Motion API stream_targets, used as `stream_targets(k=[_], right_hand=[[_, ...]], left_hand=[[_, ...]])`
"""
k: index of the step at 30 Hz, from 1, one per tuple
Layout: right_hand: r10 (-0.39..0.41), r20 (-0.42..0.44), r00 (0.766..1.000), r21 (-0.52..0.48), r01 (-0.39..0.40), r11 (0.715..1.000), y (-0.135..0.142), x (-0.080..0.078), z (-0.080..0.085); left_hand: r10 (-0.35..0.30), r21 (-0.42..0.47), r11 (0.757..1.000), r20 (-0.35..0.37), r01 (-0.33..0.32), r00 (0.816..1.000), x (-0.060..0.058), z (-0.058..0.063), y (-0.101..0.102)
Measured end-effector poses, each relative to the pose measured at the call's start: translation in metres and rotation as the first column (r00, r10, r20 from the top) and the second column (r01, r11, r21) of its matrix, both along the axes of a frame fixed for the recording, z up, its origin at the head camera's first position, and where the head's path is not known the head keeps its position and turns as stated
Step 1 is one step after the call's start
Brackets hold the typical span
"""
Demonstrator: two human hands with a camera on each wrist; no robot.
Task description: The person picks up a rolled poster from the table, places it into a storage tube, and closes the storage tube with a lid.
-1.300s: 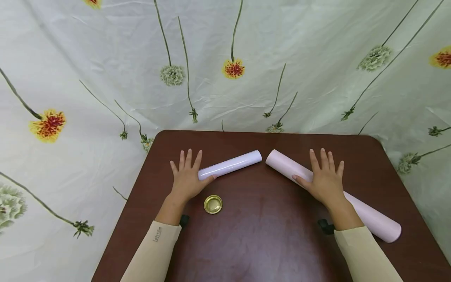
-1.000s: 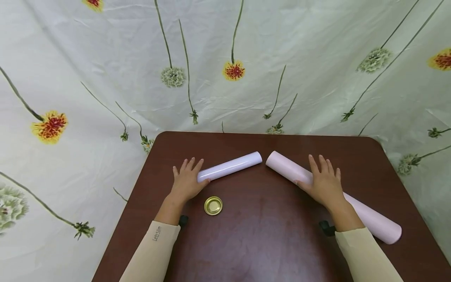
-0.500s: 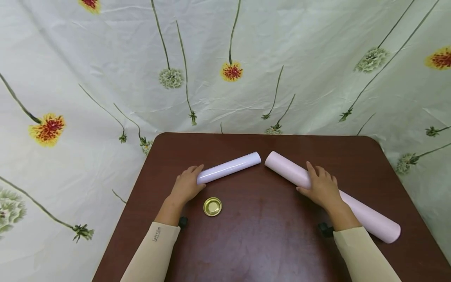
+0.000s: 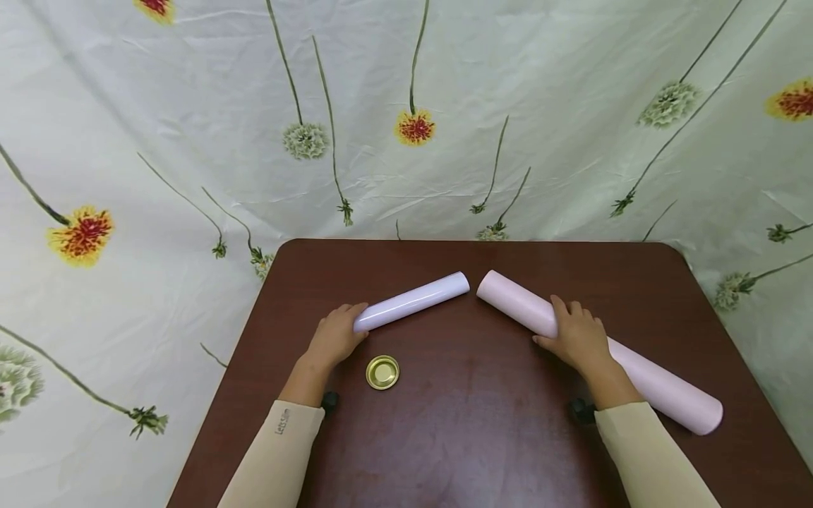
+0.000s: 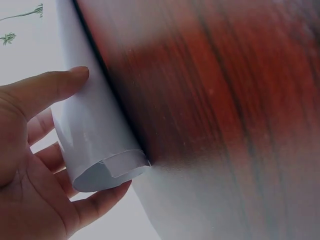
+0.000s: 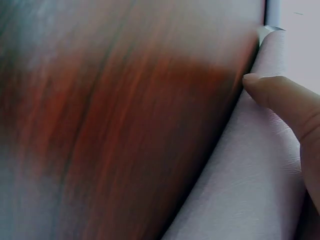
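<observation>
A glossy white roll of paper (image 4: pixel 416 299) lies slantwise on the left half of the table. My left hand (image 4: pixel 333 336) grips its near end, and in the left wrist view the thumb (image 5: pixel 67 85) lies along one side with the fingers curled round the other. That end is hollow, with an inner edge of the sheet showing. To the right lies a longer, thicker pale pink roll (image 4: pixel 660 381). My right hand (image 4: pixel 579 341) grips it around the middle, thumb (image 6: pixel 270 90) on the near side in the right wrist view; its other fingers are mostly hidden there.
A small round gold-coloured dish (image 4: pixel 382 372) sits on the brown table (image 4: pixel 470 437), close to the right of my left wrist. Behind the table hangs a pale curtain (image 4: pixel 381 85) with printed flowers. Dark wrist-worn pieces show beside both sleeves.
Both hands, spread with fingers straight over the rolls at first, have lowered and curled round them. The rolls and the dish stay in place.
</observation>
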State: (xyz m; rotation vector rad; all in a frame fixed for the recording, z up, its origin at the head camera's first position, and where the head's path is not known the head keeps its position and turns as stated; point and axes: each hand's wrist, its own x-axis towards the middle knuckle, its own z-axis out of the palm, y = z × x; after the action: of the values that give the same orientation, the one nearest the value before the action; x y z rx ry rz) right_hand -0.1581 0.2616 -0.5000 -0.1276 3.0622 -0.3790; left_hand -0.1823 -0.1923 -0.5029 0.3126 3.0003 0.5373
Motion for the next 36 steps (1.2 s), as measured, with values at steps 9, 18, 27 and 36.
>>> stream_targets(k=[9, 18, 27, 36], right_hand=[[0.007, -0.011, 1.0, 0.013, -0.007, 1.0, 0.003, -0.004, -0.005], [0.017, 0.019, 1.0, -0.008, -0.017, 1.0, 0.007, -0.004, -0.006], [0.041, 0.027, 0.999, -0.02, -0.04, 0.999, 0.01, -0.002, -0.006], [0.065, -0.032, 0.997, 0.009, -0.065, 0.998, 0.013, 0.001, -0.011]], left_hand=[[0.014, 0.053, 0.998, -0.014, -0.014, 1.0, 0.002, -0.005, -0.003], [0.019, 0.093, 0.995, 0.012, -0.02, 1.0, 0.006, -0.005, -0.006], [0.034, 0.139, 0.99, -0.031, -0.03, 0.999, 0.008, -0.001, -0.007], [0.028, 0.15, 0.989, -0.075, -0.016, 0.997, 0.011, 0.006, -0.004]])
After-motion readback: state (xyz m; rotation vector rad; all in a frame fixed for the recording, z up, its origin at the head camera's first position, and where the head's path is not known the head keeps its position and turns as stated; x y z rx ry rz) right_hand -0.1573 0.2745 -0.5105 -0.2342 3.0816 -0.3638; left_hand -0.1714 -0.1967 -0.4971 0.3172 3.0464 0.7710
